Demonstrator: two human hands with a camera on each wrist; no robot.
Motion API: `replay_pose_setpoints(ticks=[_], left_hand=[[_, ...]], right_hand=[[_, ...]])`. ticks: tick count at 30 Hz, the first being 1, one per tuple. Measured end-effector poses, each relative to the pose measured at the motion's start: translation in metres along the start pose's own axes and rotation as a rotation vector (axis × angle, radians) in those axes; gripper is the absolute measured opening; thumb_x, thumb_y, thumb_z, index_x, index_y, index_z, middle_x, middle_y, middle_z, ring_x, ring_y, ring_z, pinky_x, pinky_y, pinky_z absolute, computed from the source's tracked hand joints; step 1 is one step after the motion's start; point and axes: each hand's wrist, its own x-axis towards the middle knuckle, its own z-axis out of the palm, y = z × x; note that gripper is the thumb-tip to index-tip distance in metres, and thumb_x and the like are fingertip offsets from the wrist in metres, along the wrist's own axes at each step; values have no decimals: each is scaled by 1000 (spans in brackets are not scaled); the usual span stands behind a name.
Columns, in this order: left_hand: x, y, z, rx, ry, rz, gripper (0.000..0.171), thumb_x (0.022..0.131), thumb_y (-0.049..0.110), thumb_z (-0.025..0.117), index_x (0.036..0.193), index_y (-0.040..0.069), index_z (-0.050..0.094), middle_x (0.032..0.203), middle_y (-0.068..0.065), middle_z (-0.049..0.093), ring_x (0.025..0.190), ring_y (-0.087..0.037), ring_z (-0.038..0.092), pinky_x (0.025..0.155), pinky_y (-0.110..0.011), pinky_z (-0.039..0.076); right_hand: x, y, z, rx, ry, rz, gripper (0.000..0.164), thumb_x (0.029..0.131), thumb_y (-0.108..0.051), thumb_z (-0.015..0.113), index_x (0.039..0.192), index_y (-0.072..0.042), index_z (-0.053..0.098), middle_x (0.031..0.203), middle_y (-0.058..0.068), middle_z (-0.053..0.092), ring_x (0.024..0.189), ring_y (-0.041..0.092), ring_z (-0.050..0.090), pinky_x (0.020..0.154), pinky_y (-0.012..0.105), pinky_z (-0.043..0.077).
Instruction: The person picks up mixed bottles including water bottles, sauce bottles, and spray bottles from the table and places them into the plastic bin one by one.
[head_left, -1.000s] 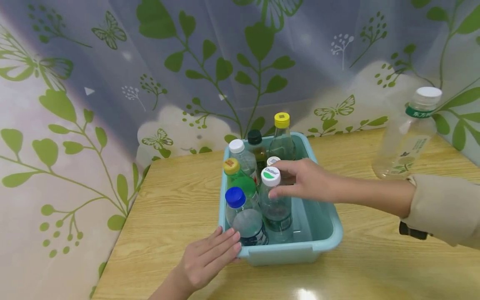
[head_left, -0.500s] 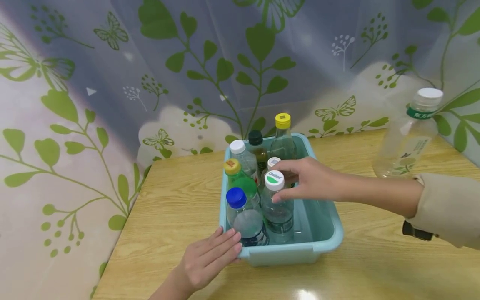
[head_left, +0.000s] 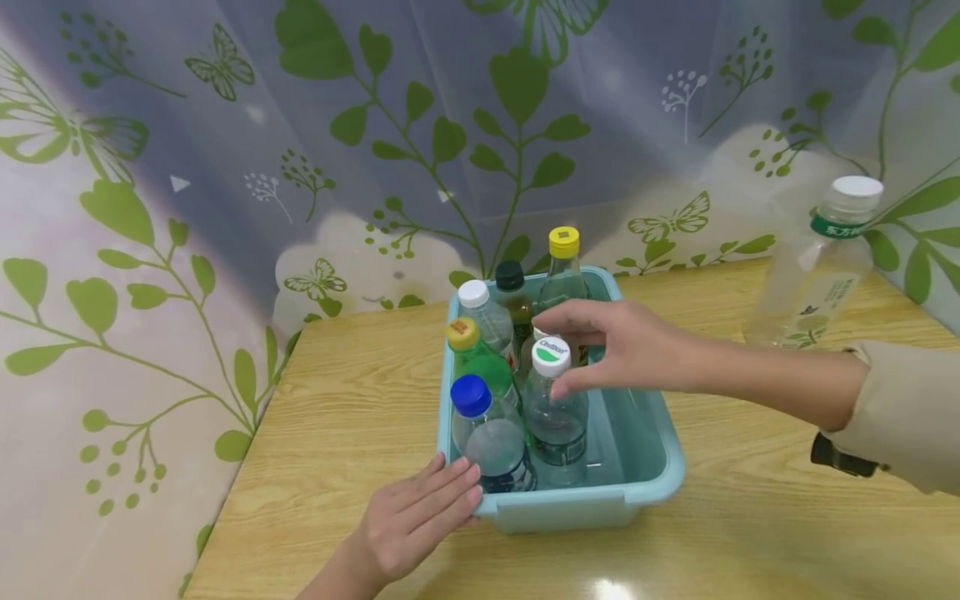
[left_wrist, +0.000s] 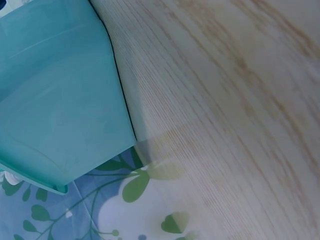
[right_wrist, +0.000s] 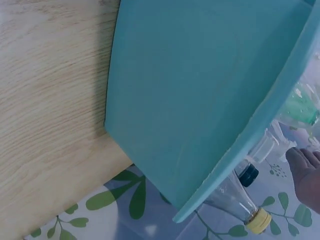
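Note:
In the head view, a light blue plastic bin [head_left: 671,467] stands on the wooden table. A clear bottle [head_left: 557,417] with a white cap marked with a green leaf stands inside, near the front. My right hand [head_left: 626,346] is beside its cap and neck, thumb and index finger spread apart; whether the thumb touches is unclear. My left hand [head_left: 412,518] rests with straight fingers against the bin's front left corner. Also in the bin are a blue-capped bottle [head_left: 495,450], a green bottle [head_left: 483,362] with a gold cap, and several others. A white cap behind is partly hidden.
A tall clear bottle [head_left: 810,275] with a white cap stands on the table [head_left: 337,392] to the right. Behind the table hangs a leaf-patterned curtain [head_left: 420,192]. The left wrist view shows the bin's outer wall [left_wrist: 65,100].
My right hand's fingers have spread apart, and the hand has shifted slightly up and right. The leaf-marked cap has moved slightly right. My left hand has stayed in place.

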Motion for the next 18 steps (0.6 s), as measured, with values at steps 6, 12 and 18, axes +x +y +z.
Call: replay_pose_setpoints(ticks=[6, 12, 18], left_hand=[[4, -1, 0, -1, 17, 12, 25, 90, 11, 64, 105, -8, 68, 96, -20, 71, 87, -26, 71, 83, -36, 58], [9, -1, -1, 0, 26, 10, 24, 91, 11, 63, 105, -8, 67, 93, -20, 71, 86, -26, 71, 83, -35, 58], [11, -2, -2, -2, 20, 8, 25, 91, 11, 62, 106, -8, 67, 91, -19, 71, 82, -25, 72, 84, -34, 57]], right_hand=[[-4, -1, -13, -49, 84, -128, 59, 76, -20, 80, 128, -6, 55, 130, 9, 58, 118, 24, 58, 98, 34, 50], [-6, -2, -28, -91, 178, -277, 61, 71, -7, 82, 126, -1, 56, 127, 10, 61, 117, 15, 58, 96, 24, 49], [-9, -5, -42, -90, 208, -310, 64, 69, -5, 83, 127, -2, 56, 129, 10, 59, 120, 4, 53, 99, 17, 46]])
